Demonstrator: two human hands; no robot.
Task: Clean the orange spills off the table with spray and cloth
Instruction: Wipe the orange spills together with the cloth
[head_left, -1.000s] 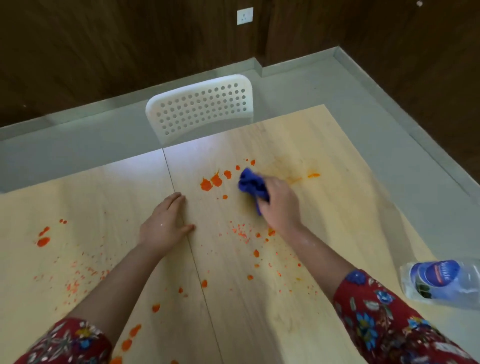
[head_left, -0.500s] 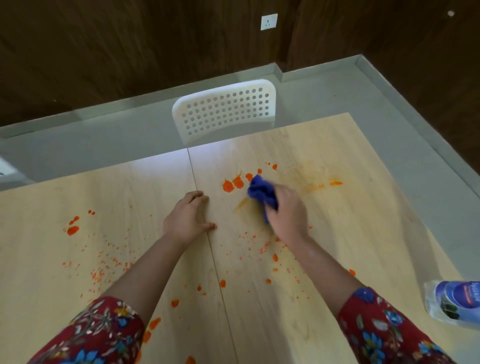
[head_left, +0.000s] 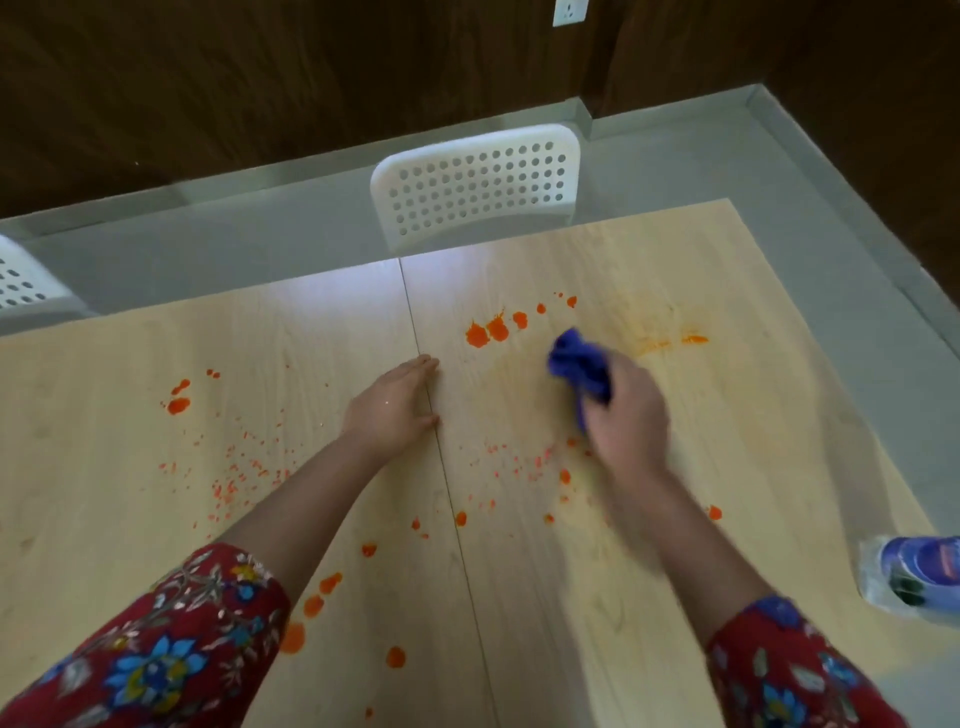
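My right hand (head_left: 626, 415) grips a crumpled blue cloth (head_left: 577, 364) and presses it on the light wooden table (head_left: 727, 415); hand and forearm are blurred by motion. Just left of the cloth sit large orange blots (head_left: 488, 331), with a faint orange smear (head_left: 670, 342) to its right. My left hand (head_left: 392, 410) rests flat on the table beside the seam between the two tabletops, fingers straight. Orange drops and specks (head_left: 234, 483) are scattered across the left half and near my arms. A plastic bottle with a blue label (head_left: 917, 574) lies at the table's right edge.
A white perforated chair (head_left: 475, 182) stands at the far side of the table. Part of a second white chair (head_left: 21, 280) shows at the far left. Grey floor and dark wooden walls lie beyond the table.
My right hand has slid the cloth to the right, away from the big orange blots, leaving a faint wiped patch. My left hand stays flat in place. The view has shifted slightly.
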